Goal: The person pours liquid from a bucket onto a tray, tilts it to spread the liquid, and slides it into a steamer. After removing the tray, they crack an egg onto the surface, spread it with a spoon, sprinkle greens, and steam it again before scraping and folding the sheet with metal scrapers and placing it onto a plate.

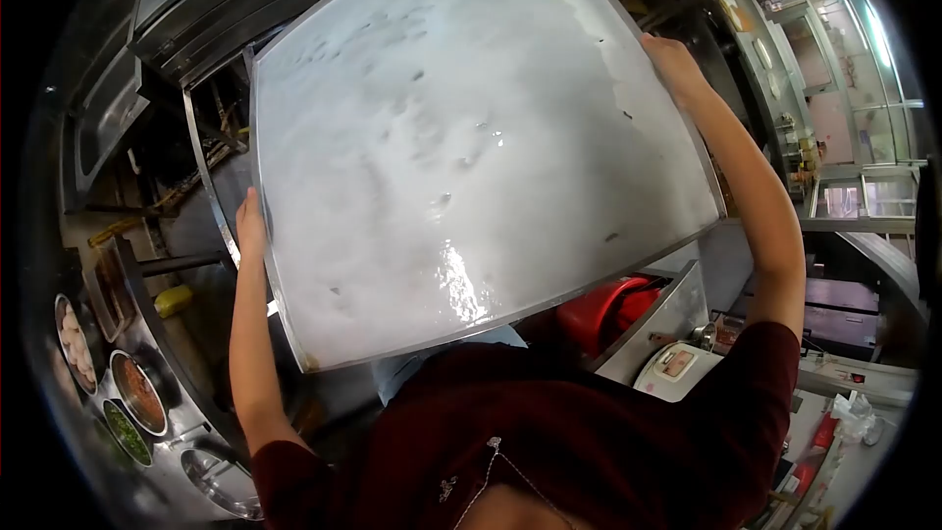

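Centrally, a white panel (pixel 481 157) between left hand (pixel 251 226) (nine o'clock) and right hand (pixel 677 69) (two), both clamped on its edges.

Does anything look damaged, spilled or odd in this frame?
The framed white sheet held between left hand and right hand looks uneven: small dark specks mark its right side, and dents or bubbles dot its upper left. Whether that's damage, I can't tell.

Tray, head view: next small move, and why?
Probably a slight, slow levelling of the tray with both hands: the left hand and right hand hold opposite edges, and its whitish surface shines as if wet, so anything loose might run. Its exact tilt is hard to judge from this view.
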{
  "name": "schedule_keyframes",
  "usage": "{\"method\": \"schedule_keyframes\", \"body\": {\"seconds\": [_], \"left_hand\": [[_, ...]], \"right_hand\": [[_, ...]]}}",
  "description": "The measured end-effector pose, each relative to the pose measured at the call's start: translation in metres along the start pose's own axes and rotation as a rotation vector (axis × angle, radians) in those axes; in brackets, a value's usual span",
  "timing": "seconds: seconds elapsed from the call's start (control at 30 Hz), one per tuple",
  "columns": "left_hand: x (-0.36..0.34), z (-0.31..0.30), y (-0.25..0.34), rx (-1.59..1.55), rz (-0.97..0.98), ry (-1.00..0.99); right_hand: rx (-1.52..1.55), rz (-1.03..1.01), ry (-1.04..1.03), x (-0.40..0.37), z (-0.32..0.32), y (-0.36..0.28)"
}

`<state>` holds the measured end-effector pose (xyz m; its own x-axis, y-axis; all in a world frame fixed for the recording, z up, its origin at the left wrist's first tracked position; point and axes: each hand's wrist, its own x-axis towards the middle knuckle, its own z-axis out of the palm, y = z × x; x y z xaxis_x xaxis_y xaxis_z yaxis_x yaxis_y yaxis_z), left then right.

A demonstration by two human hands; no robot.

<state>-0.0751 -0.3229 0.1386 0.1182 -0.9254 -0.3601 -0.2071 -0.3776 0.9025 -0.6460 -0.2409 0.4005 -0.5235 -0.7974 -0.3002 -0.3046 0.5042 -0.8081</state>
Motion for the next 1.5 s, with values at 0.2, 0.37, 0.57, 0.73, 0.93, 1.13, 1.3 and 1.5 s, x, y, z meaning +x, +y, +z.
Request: {"method": "schedule_keyframes", "body": {"seconds": [0.2,0.37,0.57,0.73,0.93,1.13,1.3,1.5], "left_hand": [[0.003,0.001,0.021,-0.006,0.012,0.063],[0.027,-0.019,0.047,-0.146,0.129,-0.013],[0.038,-0.033,0.091,-0.225,0.198,0.052],[0.054,-0.048,0.109,-0.103,0.304,0.21],[0.03,-0.07,0.175,-0.044,0.338,0.308],[0.02,-0.088,0.2,0.01,0.332,0.371],[0.035,-0.093,0.188,-0.155,0.358,0.331],[0.055,-0.088,0.183,-0.179,0.375,0.318]], "right_hand": [[-0.019,-0.04,0.068,-0.007,0.004,0.001],[0.01,-0.18,0.105,0.015,-0.003,0.016],[0.161,-0.232,0.147,0.013,0.011,-0.003],[0.182,-0.35,0.126,0.027,0.015,-0.022],[0.313,-0.322,0.147,0.039,0.038,-0.013],[0.365,-0.393,0.08,0.05,0.05,-0.028],[0.366,-0.42,0.127,0.038,0.044,-0.074],[0.252,-0.495,0.113,0.033,0.022,-0.105]]}}
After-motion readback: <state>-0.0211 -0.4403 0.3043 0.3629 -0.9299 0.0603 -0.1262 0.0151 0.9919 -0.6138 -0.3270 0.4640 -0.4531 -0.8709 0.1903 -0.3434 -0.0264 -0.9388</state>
